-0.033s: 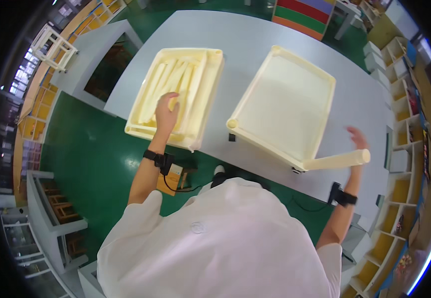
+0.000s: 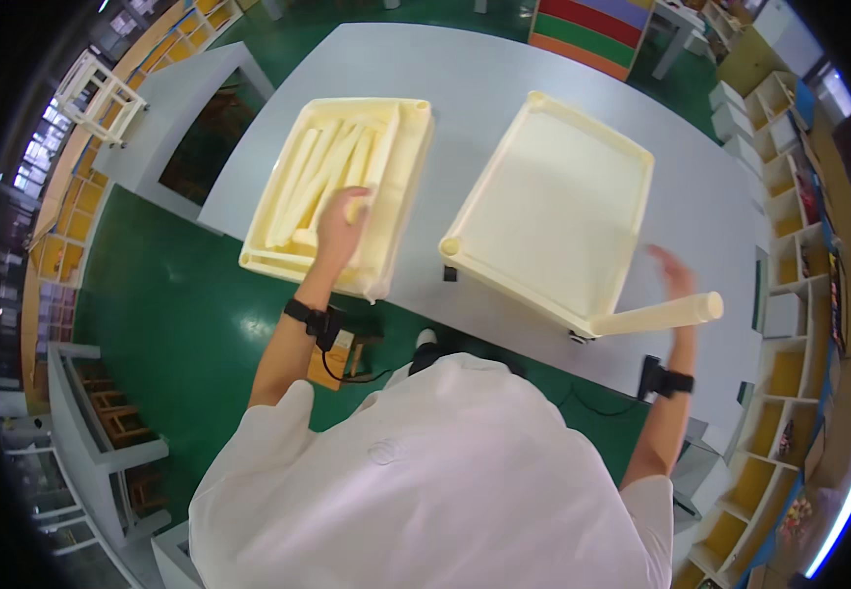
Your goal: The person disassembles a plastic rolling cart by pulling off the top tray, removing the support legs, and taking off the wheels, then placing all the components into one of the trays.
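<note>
On the left of the table, a cream plastic tray [image 2: 410, 187] holds a smaller tray with several long cream tubes [image 2: 310, 187] lying in it. My left hand [image 2: 340, 231] reaches into it, fingers curled around the lower end of one tube. On the right lies a wide cream shelf tray [image 2: 558, 196] with a raised rim and round corner sockets. A cream post [image 2: 661, 314] rises from its near right corner. My right hand [image 2: 676, 275], smeared by motion, hovers beyond the post with its fingers stretched out, apparently holding nothing. The post partly covers that forearm.
The grey table [image 2: 484, 59] carries both trays. A wooden stool [image 2: 332, 365] stands on the green floor below its near edge. Shelving [image 2: 779, 314] lines the right side, and a striped, coloured cabinet [image 2: 587, 39] is past the far edge. Each wrist wears a black strap device.
My left hand has moved a little right and its fingers have closed around a tube. My right hand has moved left, toward the shelf tray. The view has shifted slightly.
</note>
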### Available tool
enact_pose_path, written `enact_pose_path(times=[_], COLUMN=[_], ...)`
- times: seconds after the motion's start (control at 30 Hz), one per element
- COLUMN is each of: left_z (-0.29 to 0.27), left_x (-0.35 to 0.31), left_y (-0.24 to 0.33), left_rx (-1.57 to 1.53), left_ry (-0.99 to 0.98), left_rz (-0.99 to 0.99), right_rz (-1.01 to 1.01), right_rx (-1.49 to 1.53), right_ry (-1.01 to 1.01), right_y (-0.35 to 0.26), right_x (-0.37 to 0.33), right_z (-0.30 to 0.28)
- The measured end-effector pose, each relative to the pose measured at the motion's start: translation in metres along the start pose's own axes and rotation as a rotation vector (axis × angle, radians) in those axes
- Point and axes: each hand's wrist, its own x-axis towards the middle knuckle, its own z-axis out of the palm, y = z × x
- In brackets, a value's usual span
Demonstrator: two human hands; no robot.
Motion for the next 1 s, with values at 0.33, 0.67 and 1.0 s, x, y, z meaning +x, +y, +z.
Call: enact_pose_path(times=[0.33, 0.67, 1.0], left_z=[0.104, 0.095, 0.045], left_x=[-0.009, 0.009, 0.036], left_y=[0.258, 0.237, 0.173], left_rx=[-0.82, -1.22, -1.018], left_ry=[-0.914, -0.611, -0.004], left_rz=[0.528, -0.029, -0.243], right_rz=[-0.002, 0.023, 0.114], right_rx=[-1.228, -0.466, -0.981], right_ry=[-0.4, -0.284, -0.131], right_y=[0.022, 0.094, 0.027], right_x=[-0.004, -0.003, -0.055], right_z=[0.107, 0.114, 0.09])
